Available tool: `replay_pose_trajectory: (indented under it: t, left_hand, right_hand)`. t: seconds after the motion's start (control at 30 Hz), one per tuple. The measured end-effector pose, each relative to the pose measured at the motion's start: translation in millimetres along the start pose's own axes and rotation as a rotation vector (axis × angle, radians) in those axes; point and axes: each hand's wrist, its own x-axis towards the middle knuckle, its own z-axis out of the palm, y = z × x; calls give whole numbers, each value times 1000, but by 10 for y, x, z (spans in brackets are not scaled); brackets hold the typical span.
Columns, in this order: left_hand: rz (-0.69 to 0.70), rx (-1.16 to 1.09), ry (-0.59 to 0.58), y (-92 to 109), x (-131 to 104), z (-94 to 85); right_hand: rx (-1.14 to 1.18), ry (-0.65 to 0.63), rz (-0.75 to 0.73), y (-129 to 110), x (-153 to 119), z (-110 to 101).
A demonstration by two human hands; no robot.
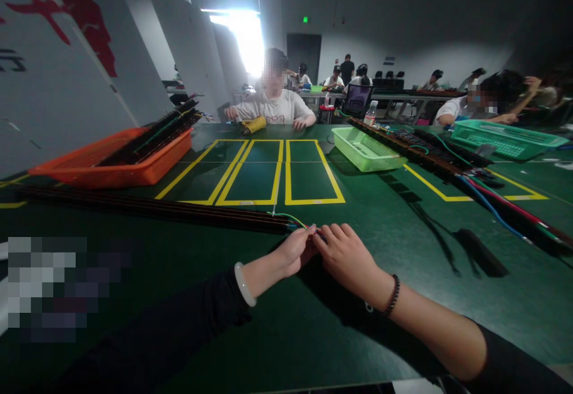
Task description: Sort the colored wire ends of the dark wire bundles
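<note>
Strip (156,210): long, dark, lying on the counter (179,256) to the left of and slightly beyond both hands. Long axis runs mostly across the wearer's front, canted a little, so that the left end is farther off and the right end nearer the body. Near end finishes just beyond the left hand (293,254); far end reaches toward the left edge of the view, on the wearer's side of the orange basket (170,167). Whether strip and basket touch there: cannot tell. Wires (299,222), yellow-green the clearest, with blue and red also showing, leave the near end and run rightward and toward the wearer, into the fingertips. Left hand is the nearer of the two to the strip; right hand (351,259) sits on the side away from it, its fingers bent over the wires. State of hands: both narrowed to a pinch, fingertips meeting at the wires, with neither palm wrapped around the strip. Wire tips are hidden by the fingers, so how they lie against one another cannot be read. Judgement: the strip's axis points roughly at the meeting place of the hands, so a rightward pull would act nearly along its length, a sideways one across it.
</note>
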Motion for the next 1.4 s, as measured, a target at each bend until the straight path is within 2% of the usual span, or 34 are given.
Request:
replay_pose_trajectory:
  t: [0.37,0.53,0.63,0.73,0.87,0.97,1.07,1.27,1.33,1.4]
  left_hand:
    - [-26,91,-41,2,-40,-12]
    - [4,56,-103,-7,-8,-23]
    - [15,71,-78,-11,-3,-17]
    - [26,135,-33,-1,-21,-3]
    - [-27,180,-78,35,-69,14]
    - [-51,167,-120,54,-90,14]
    - [-54,168,-121,59,-88,1]
    - [-74,197,-84,79,-90,6]
    - [-71,193,-85,84,-95,15]
    - [-64,194,-86,82,-95,17]
  right_hand:
    - [101,17,-126,43,-17,-85]
    - [299,66,-60,217,-6,-91]
    - [395,118,79,406,4,12]
    - [420,128,178,588,13,219]
    - [340,30,127,721,27,533]
    - [269,27,70,767,54,687]
    - [230,43,39,802,84,761]
    - [267,-36,1,807,114,838]
    - [305,7,41,795,108,822]
    - [366,105,82,784,86,754]
